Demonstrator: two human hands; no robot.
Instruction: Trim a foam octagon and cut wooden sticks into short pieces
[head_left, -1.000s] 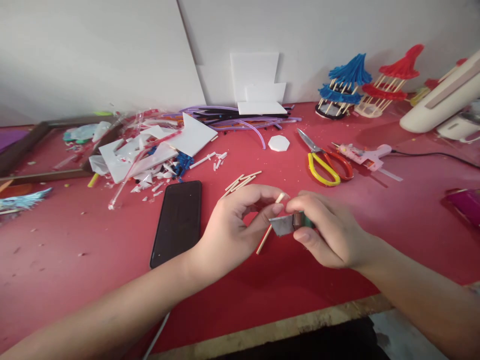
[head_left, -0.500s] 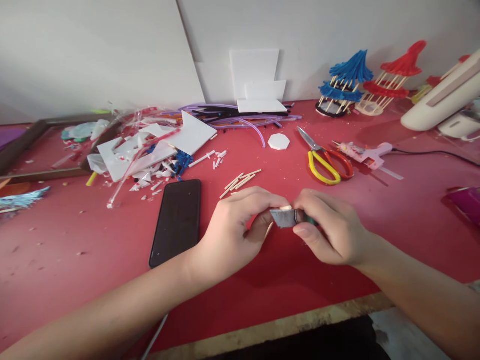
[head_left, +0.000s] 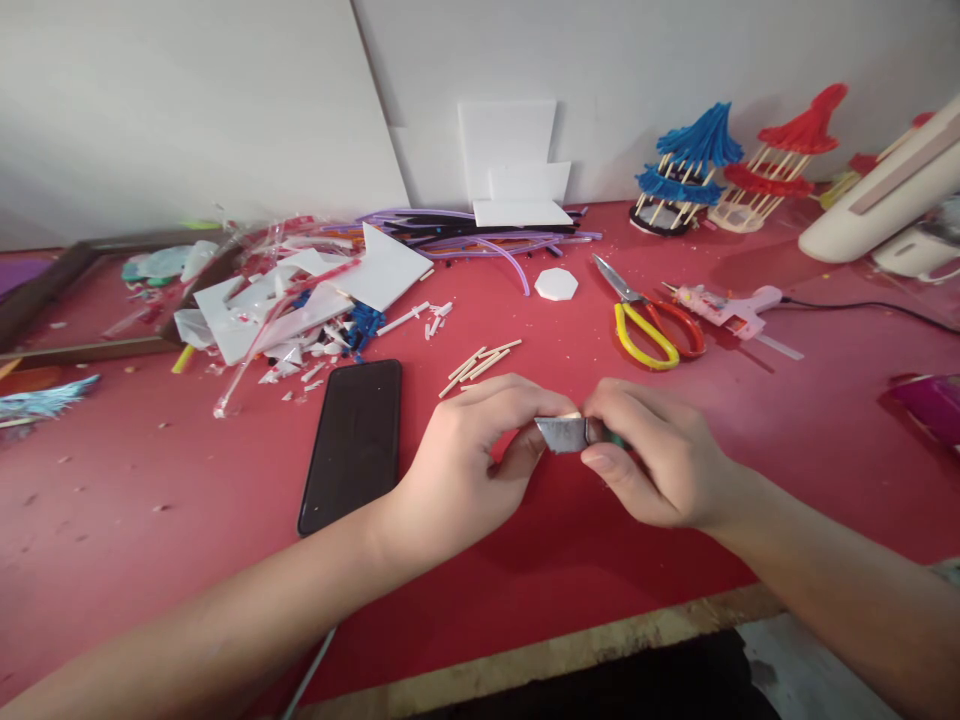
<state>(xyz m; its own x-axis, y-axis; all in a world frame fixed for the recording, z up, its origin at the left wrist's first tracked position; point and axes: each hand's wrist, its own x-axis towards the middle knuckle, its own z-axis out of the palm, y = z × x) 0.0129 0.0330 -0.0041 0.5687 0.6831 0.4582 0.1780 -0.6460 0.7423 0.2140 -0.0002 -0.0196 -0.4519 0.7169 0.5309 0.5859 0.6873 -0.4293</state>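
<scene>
My right hand (head_left: 660,455) is closed round a utility knife (head_left: 562,434), whose grey blade points left; a bit of its green handle shows under the fingers. Facing it, my left hand (head_left: 469,465) pinches a thin wooden stick (head_left: 574,414). Only a pale end of the stick shows, just behind the blade's upper edge, and the fingers hide the rest. Several cut wooden sticks (head_left: 487,362) lie on the red table beyond my left hand. A black phone (head_left: 352,440) rests to the left of that hand.
Scissors (head_left: 634,350) with yellow and red handles lie by a pink glue gun (head_left: 739,310) with a cord. A white octagon (head_left: 556,285) sits mid-table. Scraps (head_left: 277,310) are heaped left. Blue (head_left: 686,170) and red (head_left: 780,160) stick models stand back right.
The knife blade has shifted slightly left, and my right hand with it. A length of stick seen below my left fingers earlier is now hidden. Both hands keep their grip.
</scene>
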